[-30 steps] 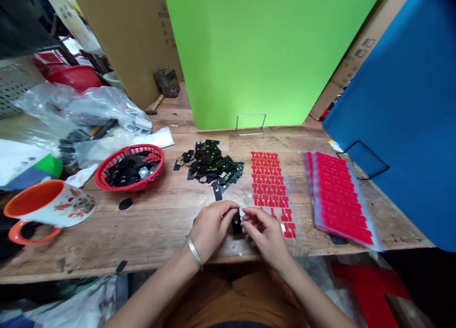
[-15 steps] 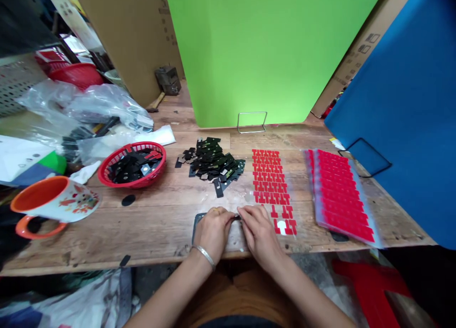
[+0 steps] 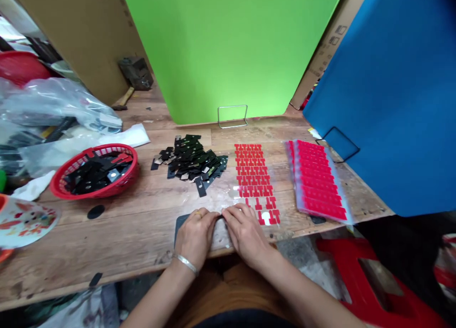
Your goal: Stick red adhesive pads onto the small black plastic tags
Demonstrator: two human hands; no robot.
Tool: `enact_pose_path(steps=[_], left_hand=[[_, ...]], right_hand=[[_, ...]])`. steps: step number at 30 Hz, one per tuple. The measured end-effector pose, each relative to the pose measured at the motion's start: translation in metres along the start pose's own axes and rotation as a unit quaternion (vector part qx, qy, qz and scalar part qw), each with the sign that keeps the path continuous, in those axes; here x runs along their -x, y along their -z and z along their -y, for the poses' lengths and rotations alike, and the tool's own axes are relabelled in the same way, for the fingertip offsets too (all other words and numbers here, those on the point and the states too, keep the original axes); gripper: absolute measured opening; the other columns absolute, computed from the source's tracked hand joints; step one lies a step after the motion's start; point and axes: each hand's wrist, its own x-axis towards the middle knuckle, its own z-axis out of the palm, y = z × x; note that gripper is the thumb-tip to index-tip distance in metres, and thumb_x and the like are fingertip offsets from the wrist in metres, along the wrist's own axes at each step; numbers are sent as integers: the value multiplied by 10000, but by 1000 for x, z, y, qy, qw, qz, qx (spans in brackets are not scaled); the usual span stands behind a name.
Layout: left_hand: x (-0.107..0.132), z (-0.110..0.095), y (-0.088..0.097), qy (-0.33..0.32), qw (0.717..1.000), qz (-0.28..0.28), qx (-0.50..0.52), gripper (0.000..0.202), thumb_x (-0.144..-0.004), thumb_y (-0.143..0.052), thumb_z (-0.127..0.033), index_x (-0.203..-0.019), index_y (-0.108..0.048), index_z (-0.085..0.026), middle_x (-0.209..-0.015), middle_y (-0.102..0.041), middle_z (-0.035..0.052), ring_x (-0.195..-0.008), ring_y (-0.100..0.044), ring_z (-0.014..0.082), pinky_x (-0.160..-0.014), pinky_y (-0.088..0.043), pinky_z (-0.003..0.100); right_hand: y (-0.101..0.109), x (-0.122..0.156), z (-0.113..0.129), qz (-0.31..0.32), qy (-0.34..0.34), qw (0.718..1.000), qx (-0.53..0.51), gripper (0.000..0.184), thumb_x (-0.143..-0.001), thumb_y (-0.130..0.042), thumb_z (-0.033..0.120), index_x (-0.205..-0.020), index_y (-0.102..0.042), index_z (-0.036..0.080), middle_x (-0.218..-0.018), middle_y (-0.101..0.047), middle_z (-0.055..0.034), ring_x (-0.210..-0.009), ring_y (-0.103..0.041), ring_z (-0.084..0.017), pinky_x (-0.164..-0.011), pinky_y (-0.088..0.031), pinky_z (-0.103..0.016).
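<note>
My left hand (image 3: 195,233) and my right hand (image 3: 245,230) meet low over the table's front edge, fingertips pinched on a small black piece (image 3: 220,216). Most of that piece is hidden by the fingers. Under my left hand shows the corner of a dark flat pad (image 3: 180,222). Just right of my right hand lies a clear sheet of red T-shaped stickers (image 3: 252,168), with gaps in its nearest rows. Beyond the hands is a loose pile of flat black pieces (image 3: 194,158), some with a small round spot.
A red basket (image 3: 96,193) of black pieces stands left, near a mug (image 3: 26,221) and plastic bags (image 3: 60,102). More red sticker sheets (image 3: 320,181) lie stacked on the right. A green board (image 3: 228,52) and a blue board (image 3: 377,100) stand behind, with wire stands.
The head view has swung to the right, so the table and everything on it appear further left. Both hands keep their pinch on the small black piece, with little other movement.
</note>
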Motion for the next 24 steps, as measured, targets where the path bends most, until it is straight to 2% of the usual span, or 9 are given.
enact_pose_path(steps=[3, 6, 8, 11, 14, 19, 24], left_hand=[[-4, 0, 3, 38, 997, -9, 66, 185, -836, -443, -268, -891, -605, -199, -858, -630, 54, -825, -578, 200, -752, -428, 313], [-10, -10, 7, 111, 974, 6, 197, 154, -827, -455, -305, -904, -547, -207, -881, -648, 41, -819, -605, 194, -751, -441, 316], [-15, -22, 5, 154, 933, 50, 322, 156, -834, -437, -330, -903, -499, -205, -812, -649, 29, -744, -620, 175, -685, -470, 299], [-23, -46, -7, 178, 855, 121, 472, 167, -836, -425, -345, -891, -451, -189, -723, -623, 21, -629, -611, 147, -586, -494, 275], [-30, -70, -25, 171, 816, 159, 530, 160, -825, -439, -325, -878, -449, -174, -724, -610, 30, -585, -594, 127, -539, -494, 257], [-41, -93, -48, 163, 804, 182, 542, 130, -804, -462, -278, -859, -470, -161, -758, -612, 47, -587, -596, 120, -482, -478, 218], [-48, -94, -55, 196, 792, 194, 545, 78, -800, -469, -226, -833, -440, -162, -783, -622, 55, -579, -604, 116, -487, -490, 224]], right_hand=[[19, 7, -15, -36, -47, 997, -43, 321, -829, -445, 118, -1136, -506, 187, -998, -579, -88, -928, -487, -218, -814, -412, -369], [46, 19, -45, -63, -128, 989, -43, 157, -807, -461, 130, -891, -573, 201, -862, -585, -59, -838, -524, -203, -753, -421, -333], [61, 28, -67, -62, -182, 981, -33, 115, -781, -480, 132, -824, -561, 200, -802, -578, -41, -776, -539, -189, -703, -425, -302], [72, 40, -87, -27, -221, 975, -12, 87, -751, -498, 128, -740, -549, 198, -738, -553, -19, -703, -536, -168, -645, -415, -272], [72, 42, -91, 10, -228, 974, 10, 96, -739, -501, 119, -738, -557, 197, -750, -540, -15, -720, -531, -160, -655, -405, -259], [72, 32, -85, 64, -227, 971, 37, 98, -715, -512, 95, -704, -524, 192, -741, -516, -5, -685, -510, -138, -623, -377, -233], [74, 29, -86, 77, -210, 974, 33, 104, -709, -534, 83, -699, -514, 184, -733, -510, -4, -672, -501, -132, -616, -372, -231]])
